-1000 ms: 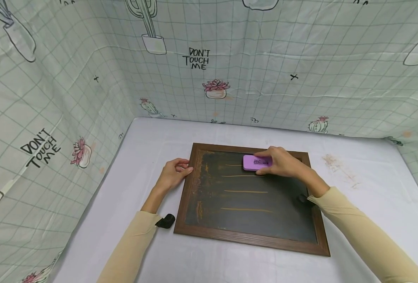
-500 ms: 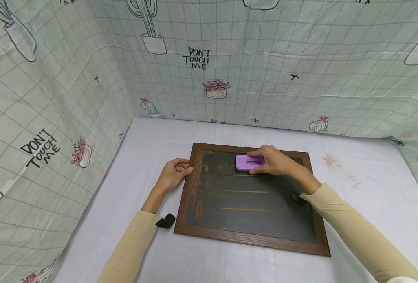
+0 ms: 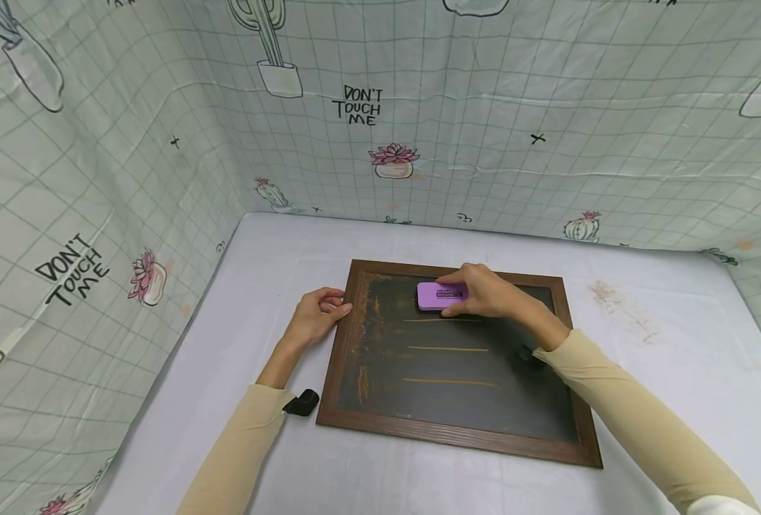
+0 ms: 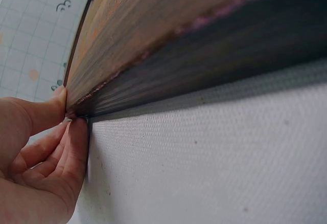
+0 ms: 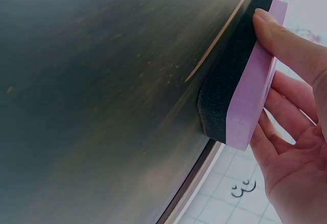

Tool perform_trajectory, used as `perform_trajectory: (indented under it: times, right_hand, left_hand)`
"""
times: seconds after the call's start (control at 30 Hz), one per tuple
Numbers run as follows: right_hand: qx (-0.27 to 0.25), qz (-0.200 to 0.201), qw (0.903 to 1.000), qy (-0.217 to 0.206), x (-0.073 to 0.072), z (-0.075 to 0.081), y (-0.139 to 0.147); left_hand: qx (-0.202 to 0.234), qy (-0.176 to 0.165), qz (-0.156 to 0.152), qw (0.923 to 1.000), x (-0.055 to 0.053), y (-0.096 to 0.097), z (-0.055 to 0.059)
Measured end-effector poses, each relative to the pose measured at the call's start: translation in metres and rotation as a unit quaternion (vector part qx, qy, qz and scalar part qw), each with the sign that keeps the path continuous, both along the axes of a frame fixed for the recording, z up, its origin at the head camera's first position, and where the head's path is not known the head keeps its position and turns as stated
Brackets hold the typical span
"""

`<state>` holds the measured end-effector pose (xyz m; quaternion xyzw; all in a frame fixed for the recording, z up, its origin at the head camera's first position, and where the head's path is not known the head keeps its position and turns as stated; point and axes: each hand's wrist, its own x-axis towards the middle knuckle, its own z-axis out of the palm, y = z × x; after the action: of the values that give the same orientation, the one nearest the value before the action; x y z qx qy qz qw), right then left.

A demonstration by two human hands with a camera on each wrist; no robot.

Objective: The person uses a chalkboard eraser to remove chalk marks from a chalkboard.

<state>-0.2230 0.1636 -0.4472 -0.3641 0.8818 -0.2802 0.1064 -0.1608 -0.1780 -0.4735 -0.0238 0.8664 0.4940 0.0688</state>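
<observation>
Of the two hands here, the left hand point(image 3: 316, 315) pinches the left edge of the one framed chalkboard point(image 3: 528, 408); across its middle I count three clear orange lines point(image 3: 448, 348). One purple eraser point(image 3: 430, 295) sits on the board's far part, just beyond the farthest line, gripped by the right hand point(image 3: 483, 292). Wiping seems the step in hand; next calls, I'd judge, for flat, even pressure
</observation>
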Motion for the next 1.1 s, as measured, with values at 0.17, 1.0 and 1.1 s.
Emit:
perform_trajectory:
  times: [0.17,1.0,1.1]
  right_hand:
    - [-0.004,0.007,1.0,-0.006,0.0,0.001,-0.007]
    - [-0.001,0.019,0.9996,-0.021,-0.004,-0.001,-0.025]
    - [-0.001,0.014,0.9996,-0.026,-0.004,0.0,-0.022]
  left_hand:
    - [0.006,0.015,-0.002,0.9999,0.002,0.0,0.003]
    - [-0.008,-0.011,0.004,0.9999,-0.002,0.003,0.002]
    - [-0.009,-0.014,0.009,0.9998,-0.002,0.002,0.001]
